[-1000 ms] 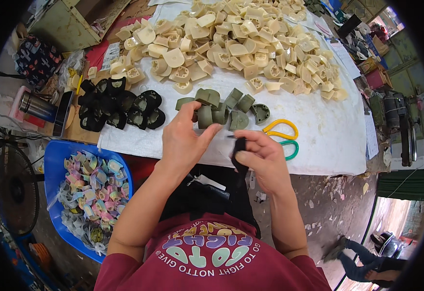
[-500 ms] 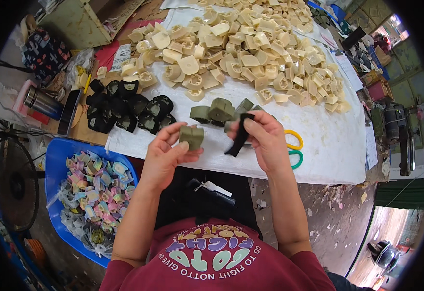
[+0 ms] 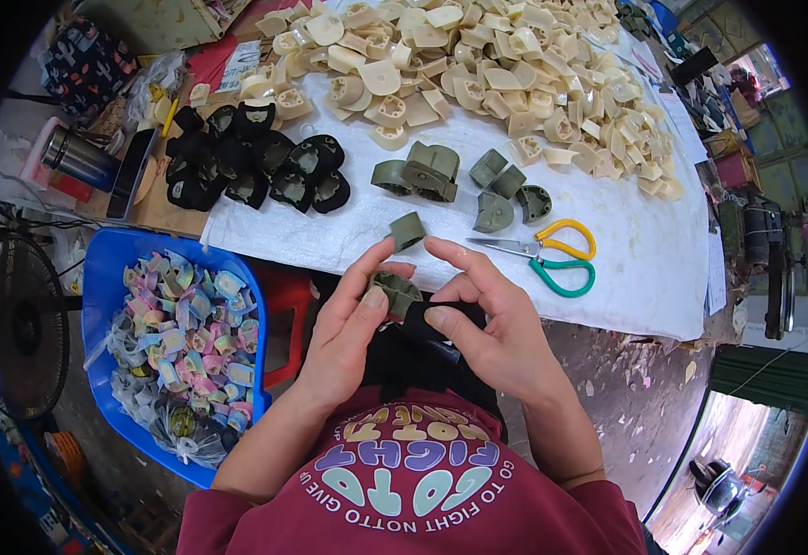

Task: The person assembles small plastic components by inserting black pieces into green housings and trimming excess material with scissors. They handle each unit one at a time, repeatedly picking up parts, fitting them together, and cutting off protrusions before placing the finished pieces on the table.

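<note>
My left hand [image 3: 350, 324] grips a hollow olive-green molded piece [image 3: 398, 292] between thumb and fingers. Beside it, my right hand [image 3: 496, 338] pinches a black fabric band [image 3: 443, 319] against that piece's right side. How far the band goes over the piece is hidden by my fingers. Just beyond my fingertips is a small green block [image 3: 407, 231]. Farther back on the white sheet sit a larger green piece [image 3: 431, 172] and several more green pieces [image 3: 493, 212]. Scissors [image 3: 552, 254] with one yellow and one green handle lie to the right.
A large heap of cream molded pieces [image 3: 515, 74] covers the back of the white-covered table [image 3: 626, 287]. Black-covered pieces [image 3: 256, 166] cluster at left. Below them stands a blue tub [image 3: 108, 370] of pastel pieces, beside a red stool [image 3: 285, 319]. A fan [image 3: 24, 333] is at far left.
My hands have come together and closer to my body, bringing the black band against the green piece. The view has shifted, so the scissors now show fully.
</note>
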Tool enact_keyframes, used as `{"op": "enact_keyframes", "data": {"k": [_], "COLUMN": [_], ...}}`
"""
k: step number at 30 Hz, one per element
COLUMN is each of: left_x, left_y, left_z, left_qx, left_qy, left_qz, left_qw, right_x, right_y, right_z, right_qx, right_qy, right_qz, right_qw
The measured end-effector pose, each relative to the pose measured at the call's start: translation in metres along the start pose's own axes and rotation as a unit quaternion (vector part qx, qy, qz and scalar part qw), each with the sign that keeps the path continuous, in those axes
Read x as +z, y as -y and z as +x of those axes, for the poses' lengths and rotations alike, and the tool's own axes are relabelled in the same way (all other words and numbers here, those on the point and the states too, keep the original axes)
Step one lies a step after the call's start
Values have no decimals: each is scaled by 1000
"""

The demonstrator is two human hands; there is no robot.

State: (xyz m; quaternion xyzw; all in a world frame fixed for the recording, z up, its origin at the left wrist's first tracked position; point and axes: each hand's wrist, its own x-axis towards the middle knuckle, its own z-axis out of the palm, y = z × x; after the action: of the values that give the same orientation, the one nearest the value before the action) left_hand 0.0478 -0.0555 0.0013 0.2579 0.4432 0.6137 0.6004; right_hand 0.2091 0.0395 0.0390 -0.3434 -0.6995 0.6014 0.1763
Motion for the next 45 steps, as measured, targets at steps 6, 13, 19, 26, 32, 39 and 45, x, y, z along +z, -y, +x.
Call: {"op": "enact_keyframes", "data": {"k": [6, 13, 19, 26, 32, 39, 45], "left_x": [6, 16, 18, 21, 17, 9, 20], "left_y": [2, -5, -3, 4, 6, 7, 7], "left_z": [-3, -7, -9, -7, 0, 2, -1], "left_qx": [15, 37, 57, 92, 72, 119, 176], "left_qy": [14, 3, 1, -47, -81, -64, -51], "left_qz": [41, 155, 189, 171, 95, 22, 65], "left_qw": [999, 987, 980, 980, 990, 991, 981], "right_x": [4, 3, 2, 2, 9, 22, 47], "right_y": [5, 6, 6, 5, 2, -36, -46], "right_z": [-4, -5, -4, -4, -5, -30, -28], "right_qx": [18, 25, 12, 1, -51, -247, 33], "right_qy": [-18, -25, -22, -15, -61, -206, -38], "right_qz": [-5, 0, -14, -30, -127, -184, 515], "right_qw": [1000, 999, 1000, 999, 989, 929, 855]}}
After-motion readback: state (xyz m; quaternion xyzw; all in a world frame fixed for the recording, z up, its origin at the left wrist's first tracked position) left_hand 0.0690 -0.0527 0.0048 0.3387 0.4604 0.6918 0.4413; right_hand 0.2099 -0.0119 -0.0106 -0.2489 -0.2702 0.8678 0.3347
